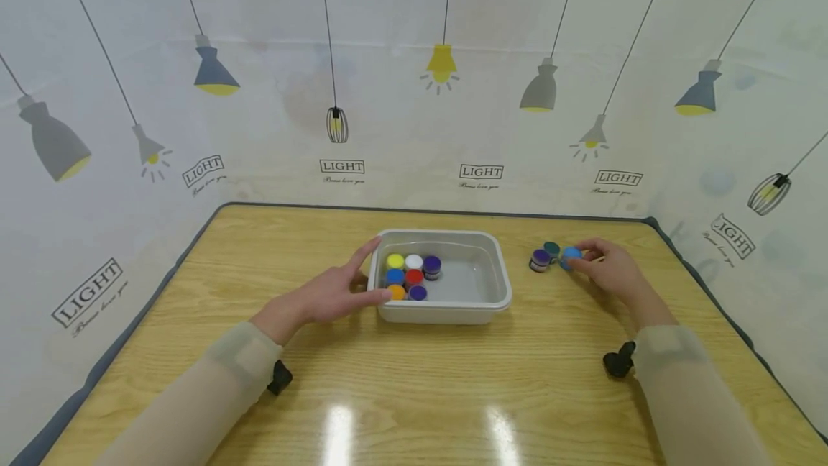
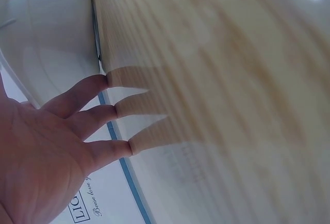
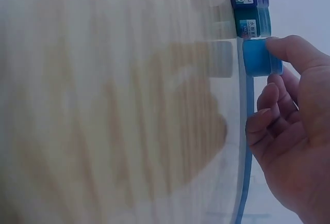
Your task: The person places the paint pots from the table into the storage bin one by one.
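Observation:
On the table's right side, my right hand (image 1: 611,268) pinches a small light-blue paint jar (image 3: 256,58) by its lid, between thumb and fingers. Right beside it stand a dark-green paint jar (image 1: 551,248) and a purple paint jar (image 1: 540,260). My left hand (image 1: 330,293) is at the left end of a white plastic tray (image 1: 446,313), its thumb and index finger spread along the rim. The left wrist view shows its other fingers straight, with their tips on the table. Several paint jars stand in the tray's left part, among them a red one (image 1: 414,277) and a yellow one (image 1: 395,261).
The wooden table (image 1: 414,387) has a dark edge (image 1: 440,213) at the back. Behind it hangs a pale wall sheet (image 1: 401,13) printed with lamps. A black device (image 1: 619,360) sits at the right wrist, and another (image 1: 280,377) at the left.

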{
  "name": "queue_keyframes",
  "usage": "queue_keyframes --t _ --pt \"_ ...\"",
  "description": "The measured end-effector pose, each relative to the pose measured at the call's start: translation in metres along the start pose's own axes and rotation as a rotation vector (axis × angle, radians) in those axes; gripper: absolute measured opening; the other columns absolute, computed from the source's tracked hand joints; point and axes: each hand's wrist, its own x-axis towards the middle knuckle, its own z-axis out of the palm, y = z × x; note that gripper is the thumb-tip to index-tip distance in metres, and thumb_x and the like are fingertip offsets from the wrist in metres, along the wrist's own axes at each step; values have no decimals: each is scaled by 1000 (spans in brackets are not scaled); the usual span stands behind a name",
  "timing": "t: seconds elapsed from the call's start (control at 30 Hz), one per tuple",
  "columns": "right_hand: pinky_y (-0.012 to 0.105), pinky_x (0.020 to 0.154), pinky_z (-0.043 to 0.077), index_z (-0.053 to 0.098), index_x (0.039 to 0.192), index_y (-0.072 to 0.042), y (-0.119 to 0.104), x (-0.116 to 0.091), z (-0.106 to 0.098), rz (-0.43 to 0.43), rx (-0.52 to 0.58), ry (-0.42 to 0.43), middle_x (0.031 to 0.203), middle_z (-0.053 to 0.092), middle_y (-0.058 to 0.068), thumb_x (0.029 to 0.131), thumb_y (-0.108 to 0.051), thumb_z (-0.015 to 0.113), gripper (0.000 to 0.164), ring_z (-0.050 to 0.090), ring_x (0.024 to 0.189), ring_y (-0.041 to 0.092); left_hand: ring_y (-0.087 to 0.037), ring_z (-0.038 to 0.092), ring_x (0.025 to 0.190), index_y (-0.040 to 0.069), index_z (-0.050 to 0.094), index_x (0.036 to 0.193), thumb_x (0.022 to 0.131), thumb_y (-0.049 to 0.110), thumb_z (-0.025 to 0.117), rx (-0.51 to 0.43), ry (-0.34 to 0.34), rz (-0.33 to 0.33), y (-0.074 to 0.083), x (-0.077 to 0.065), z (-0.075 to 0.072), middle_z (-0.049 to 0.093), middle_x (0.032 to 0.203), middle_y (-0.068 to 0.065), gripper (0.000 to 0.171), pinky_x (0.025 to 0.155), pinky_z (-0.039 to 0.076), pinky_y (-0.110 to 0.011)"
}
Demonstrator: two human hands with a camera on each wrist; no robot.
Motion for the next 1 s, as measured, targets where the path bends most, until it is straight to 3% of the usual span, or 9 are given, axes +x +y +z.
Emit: queue_keyframes --t 0.13,0.33,0.63,1.0 --pt "33 80 50 58 150 -2 0 -7 -3 -41 -14 4 128 61 19 106 -50 72 66 58 105 28 -46 61 143 50 -7 174 97 83 59 -1 -5 -1 1 0 0 58 162 -21 107 110 55 -62" --pt "32 78 50 60 146 -3 -14 -21 -7 -112 -16 5 119 63 12 108 -46 70 59 57 100 23 -46 59 145 51 -7 174 96 84 59 0 -6 -12 1 -1 -1 58 162 -20 107 111 54 -62" --pt "28 66 47 68 137 -7 -60 -40 -2 -228 0 18 109 65 9 104 -39 77 46 55 85 17 -46 59 146 51 -8 174 95 86 58 3 -4 -7 1 1 0 58 162 -20 108 112 53 -63" --pt "26 68 51 71 128 -8 -114 -44 15 -336 121 -36 100 64 7 100 -29 83 37 58 82 16 -48 56 148 52 -8 173 96 84 59 0 -3 -5 -1 1 0 58 163 -20 108 117 48 -67"
